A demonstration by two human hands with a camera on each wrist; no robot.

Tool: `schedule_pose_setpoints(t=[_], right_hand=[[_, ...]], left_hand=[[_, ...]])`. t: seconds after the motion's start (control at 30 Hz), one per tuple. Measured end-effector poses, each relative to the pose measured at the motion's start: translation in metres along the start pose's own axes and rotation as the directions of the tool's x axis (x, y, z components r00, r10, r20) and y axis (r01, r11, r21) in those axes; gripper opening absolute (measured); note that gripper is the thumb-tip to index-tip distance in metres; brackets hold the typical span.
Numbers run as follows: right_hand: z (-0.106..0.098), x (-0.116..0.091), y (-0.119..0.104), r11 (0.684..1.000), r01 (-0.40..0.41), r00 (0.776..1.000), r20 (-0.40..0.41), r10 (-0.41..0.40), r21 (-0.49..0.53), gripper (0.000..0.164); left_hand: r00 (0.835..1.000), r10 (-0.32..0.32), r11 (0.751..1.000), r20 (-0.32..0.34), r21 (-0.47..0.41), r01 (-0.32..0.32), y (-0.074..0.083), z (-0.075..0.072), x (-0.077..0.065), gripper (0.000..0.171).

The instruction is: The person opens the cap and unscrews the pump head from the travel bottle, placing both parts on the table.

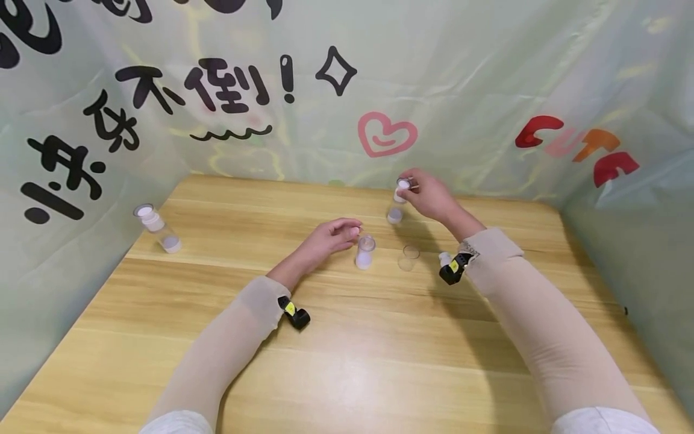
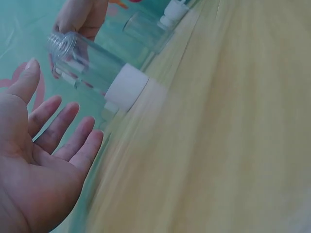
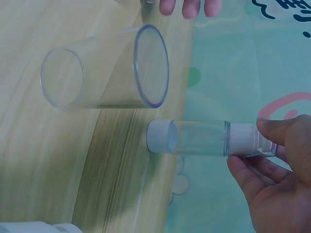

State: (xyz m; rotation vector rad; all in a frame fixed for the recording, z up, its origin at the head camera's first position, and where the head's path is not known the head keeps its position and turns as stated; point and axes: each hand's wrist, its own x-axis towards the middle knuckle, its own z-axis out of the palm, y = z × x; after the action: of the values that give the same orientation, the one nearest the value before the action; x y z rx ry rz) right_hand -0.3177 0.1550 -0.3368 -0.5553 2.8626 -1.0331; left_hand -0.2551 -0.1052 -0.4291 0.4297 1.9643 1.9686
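Note:
My right hand (image 1: 431, 196) pinches the top of a clear bottle (image 3: 201, 138) between thumb and fingers. That bottle stands near the back of the table, with a white base and a white collar under a clear cap. My left hand (image 1: 328, 238) has its fingers loosely extended, palm facing a second clear bottle (image 1: 365, 253). In the left wrist view this second bottle (image 2: 99, 65) stands on its white base, and its threaded neck is uncovered. The left hand's fingers are beside it and hold nothing.
A clear cup-shaped cap (image 1: 409, 258) sits on the table between the second bottle and my right forearm. A white pump head (image 1: 444, 259) stands by the right wrist camera. Far left is another capped bottle (image 1: 157, 228). A printed curtain (image 1: 461, 90) borders the table's back and sides.

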Motion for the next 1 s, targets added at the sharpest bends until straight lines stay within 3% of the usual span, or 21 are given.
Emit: schedule_pose_setpoints(t=[0.3, 0.53, 0.77, 1.0], right_hand=[[0.004, -0.001, -0.008, 1.000, 0.026, 0.998, 0.059, -0.026, -0.004, 0.035], [0.007, -0.005, -0.015, 0.999, 0.037, 0.994, 0.103, -0.041, 0.035, 0.037], [0.014, -0.007, -0.024, 0.996, 0.060, 0.990, 0.127, -0.068, 0.063, 0.035], [0.021, -0.008, -0.035, 0.996, 0.091, 0.984, 0.155, -0.092, 0.016, 0.034]], left_hand=[[1.000, 0.007, 0.994, -0.016, 0.113, -0.005, -0.001, -0.009, 0.012, 0.053], [0.999, 0.027, 0.972, -0.025, 0.234, -0.020, 0.001, -0.011, 0.022, 0.060], [0.999, 0.046, 0.963, -0.022, 0.268, -0.038, 0.007, -0.008, 0.030, 0.060], [0.999, 0.035, 0.956, -0.007, 0.291, -0.032, 0.008, -0.005, 0.036, 0.065]])
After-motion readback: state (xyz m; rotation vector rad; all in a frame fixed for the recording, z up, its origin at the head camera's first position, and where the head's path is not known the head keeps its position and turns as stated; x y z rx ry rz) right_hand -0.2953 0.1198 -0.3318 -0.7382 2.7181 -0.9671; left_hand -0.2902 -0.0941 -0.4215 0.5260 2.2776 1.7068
